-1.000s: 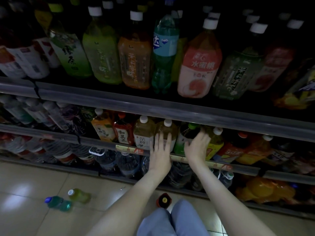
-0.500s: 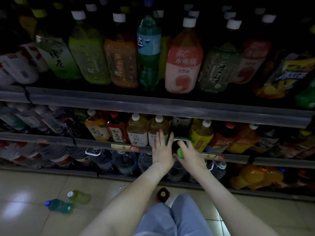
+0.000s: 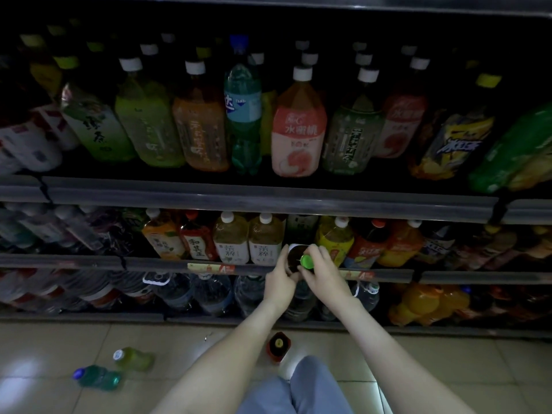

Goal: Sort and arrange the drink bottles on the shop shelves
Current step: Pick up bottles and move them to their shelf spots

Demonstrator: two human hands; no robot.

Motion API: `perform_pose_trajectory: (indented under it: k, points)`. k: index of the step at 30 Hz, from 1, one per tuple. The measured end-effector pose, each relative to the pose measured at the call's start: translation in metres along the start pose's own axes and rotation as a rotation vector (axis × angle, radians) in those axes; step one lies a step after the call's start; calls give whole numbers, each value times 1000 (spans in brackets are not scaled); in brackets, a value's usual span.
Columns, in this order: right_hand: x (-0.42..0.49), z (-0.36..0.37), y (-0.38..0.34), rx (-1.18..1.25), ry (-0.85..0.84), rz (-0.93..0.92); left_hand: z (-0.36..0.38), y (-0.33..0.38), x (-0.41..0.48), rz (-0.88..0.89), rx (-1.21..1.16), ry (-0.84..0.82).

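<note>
Both hands meet on one dark bottle (image 3: 293, 256) with a green cap (image 3: 306, 261), tipped so the cap points back toward the person. The left hand (image 3: 279, 280) cups the bottle's left side, fingers curled round the body. The right hand (image 3: 325, 274) grips from the right, fingers bent over the shoulder next to the cap. The bottle sits between the two palms, at the front rail of the middle shelf (image 3: 179, 262).

Just left of the left hand stand two pale tea bottles (image 3: 248, 246) with white caps. Just past the right hand's knuckles stands a yellow bottle (image 3: 334, 240). Below the wrists, large water jugs (image 3: 212, 294) fill the bottom shelf.

On the floor, well to the left of the left forearm, lie a yellow-green bottle (image 3: 134, 358) and a teal bottle (image 3: 97, 377). A small dark bottle (image 3: 279, 346) stands between the forearms.
</note>
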State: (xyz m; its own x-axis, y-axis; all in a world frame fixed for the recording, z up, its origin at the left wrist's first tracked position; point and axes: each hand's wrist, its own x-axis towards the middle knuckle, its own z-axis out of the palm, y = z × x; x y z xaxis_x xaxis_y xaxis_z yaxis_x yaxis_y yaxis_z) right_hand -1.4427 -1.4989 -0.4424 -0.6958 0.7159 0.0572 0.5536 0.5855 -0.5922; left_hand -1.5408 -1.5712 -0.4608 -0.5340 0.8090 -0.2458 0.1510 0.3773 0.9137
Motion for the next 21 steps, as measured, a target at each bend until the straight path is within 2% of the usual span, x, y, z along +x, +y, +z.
perform_pose_trajectory:
  k: [3,12,17,21]
  points:
    - [0,4,2,45,12,54,2,-2,5,10,-26,5]
    - [0,19,13,11,79,-32,6,-18,12,109,-62,45]
    - [15,21,17,26,69,24,17,-21,30,51,-34,82]
    - [24,27,17,52,125,117,21,-16,41,60,-23,138]
